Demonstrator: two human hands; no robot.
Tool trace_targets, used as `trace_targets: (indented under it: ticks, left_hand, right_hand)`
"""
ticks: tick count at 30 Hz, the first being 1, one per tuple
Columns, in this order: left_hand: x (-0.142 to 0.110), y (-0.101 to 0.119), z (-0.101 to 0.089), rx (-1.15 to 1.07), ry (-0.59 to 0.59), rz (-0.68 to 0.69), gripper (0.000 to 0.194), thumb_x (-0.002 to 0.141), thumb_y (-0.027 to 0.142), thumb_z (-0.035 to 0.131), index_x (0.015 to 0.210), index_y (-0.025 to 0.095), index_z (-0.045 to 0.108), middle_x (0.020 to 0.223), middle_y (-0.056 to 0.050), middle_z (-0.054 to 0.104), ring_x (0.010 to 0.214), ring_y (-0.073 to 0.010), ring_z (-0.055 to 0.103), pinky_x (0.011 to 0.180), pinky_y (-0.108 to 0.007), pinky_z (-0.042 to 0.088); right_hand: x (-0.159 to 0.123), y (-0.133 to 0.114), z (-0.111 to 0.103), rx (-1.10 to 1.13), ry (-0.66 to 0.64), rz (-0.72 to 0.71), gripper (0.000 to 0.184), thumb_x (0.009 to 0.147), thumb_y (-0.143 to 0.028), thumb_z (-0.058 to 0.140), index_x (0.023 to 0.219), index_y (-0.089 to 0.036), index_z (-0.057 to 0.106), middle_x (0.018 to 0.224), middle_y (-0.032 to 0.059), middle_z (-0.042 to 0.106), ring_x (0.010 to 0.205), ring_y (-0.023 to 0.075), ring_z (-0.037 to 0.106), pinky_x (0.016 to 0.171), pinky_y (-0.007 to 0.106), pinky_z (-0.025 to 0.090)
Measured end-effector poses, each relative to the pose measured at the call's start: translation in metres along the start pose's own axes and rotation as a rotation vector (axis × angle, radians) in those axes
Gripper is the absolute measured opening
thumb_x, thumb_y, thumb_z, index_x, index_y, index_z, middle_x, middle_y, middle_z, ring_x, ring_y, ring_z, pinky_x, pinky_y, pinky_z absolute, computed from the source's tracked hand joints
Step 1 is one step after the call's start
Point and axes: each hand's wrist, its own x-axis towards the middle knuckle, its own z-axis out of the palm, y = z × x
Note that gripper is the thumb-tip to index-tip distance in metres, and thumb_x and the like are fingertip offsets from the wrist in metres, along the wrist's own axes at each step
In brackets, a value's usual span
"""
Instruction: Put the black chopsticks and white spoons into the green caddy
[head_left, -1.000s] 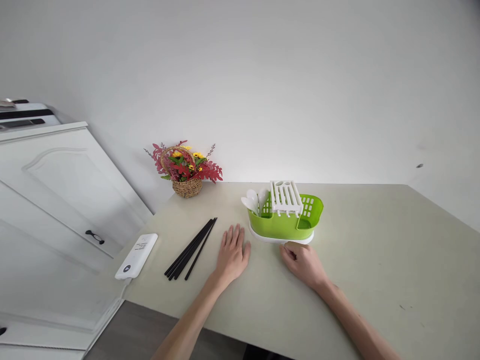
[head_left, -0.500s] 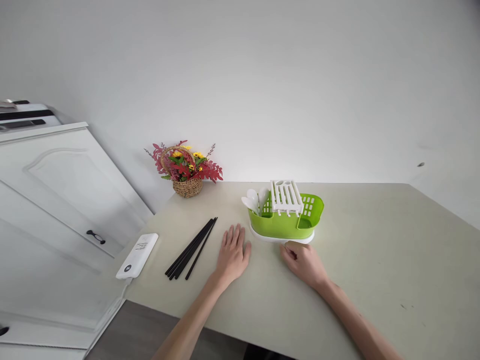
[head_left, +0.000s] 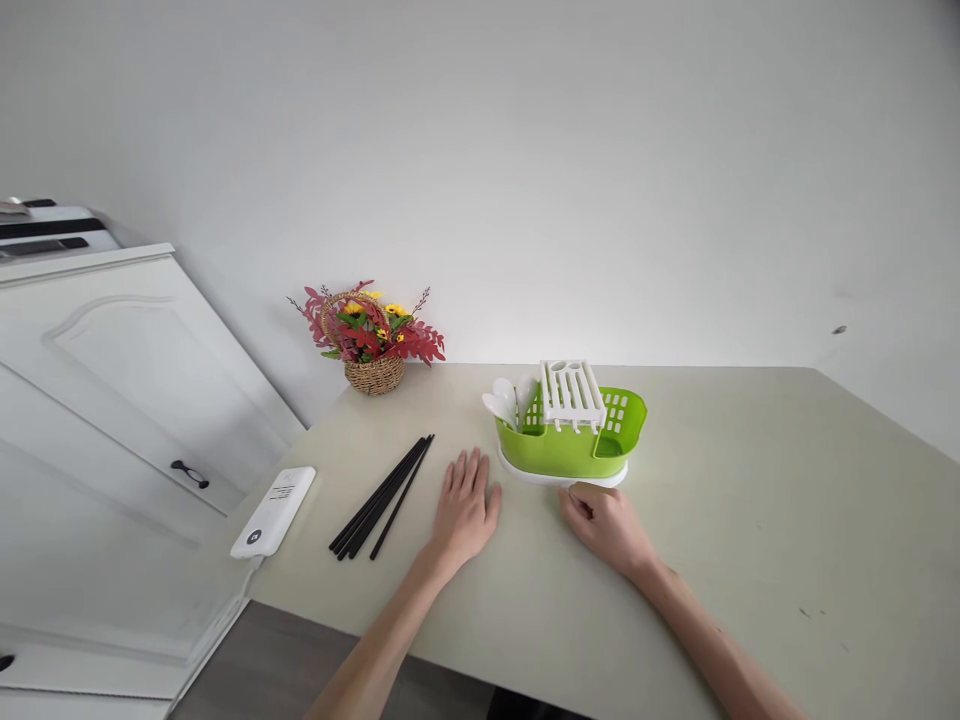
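Note:
My left hand (head_left: 466,508) lies flat on the table, fingers stretched out and nothing under them that I can see. Just to its left is a bundle of black chopsticks (head_left: 381,498), with one set slightly apart. My right hand (head_left: 609,520) is closed in a fist on the table, at the front edge of a green utensil caddy (head_left: 559,455); no object shows in it. Several white spoons (head_left: 504,402) stand in the caddy's left compartment. A white slotted rack (head_left: 573,393) with small hooks tops its middle, and a white tray (head_left: 540,479) sits underneath.
A wicker basket (head_left: 374,376) of red and yellow flowers stands at the back left. Near the left edge of the table (head_left: 750,520) lies a white power bank (head_left: 274,512) with a cable. A white cabinet (head_left: 112,420) is at left, and the wall rises behind.

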Motion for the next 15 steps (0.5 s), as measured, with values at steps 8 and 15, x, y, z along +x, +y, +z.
trace_targets:
  ticks: [8, 15]
  left_hand:
    - [0.0000, 0.0010, -0.0022, 0.006, -0.009, -0.007, 0.057, 0.108, 0.040, 0.034, 0.158, 0.014, 0.041, 0.166, -0.013, 0.038, 0.156, -0.0327, 0.031, 0.126, -0.054, 0.032]
    - [0.0002, 0.0016, -0.0043, 0.019, -0.002, -0.003, 0.056, 0.108, 0.040, 0.036, 0.155, 0.013, 0.044, 0.165, -0.013, 0.039, 0.155, -0.0331, 0.033, 0.125, -0.054, 0.034]
  right_hand:
    - [-0.0005, 0.0010, 0.0015, 0.003, 0.005, -0.002, 0.041, 0.093, -0.036, 0.047, 0.065, -0.024, 0.020, 0.057, -0.0056, 0.029, 0.060, 0.0126, 0.018, 0.053, 0.027, 0.022]
    - [-0.0008, 0.0036, 0.0033, 0.000, 0.018, -0.008, 0.040, 0.093, -0.035, 0.047, 0.064, -0.024, 0.022, 0.057, -0.0056, 0.029, 0.060, 0.0129, 0.018, 0.053, 0.027, 0.022]
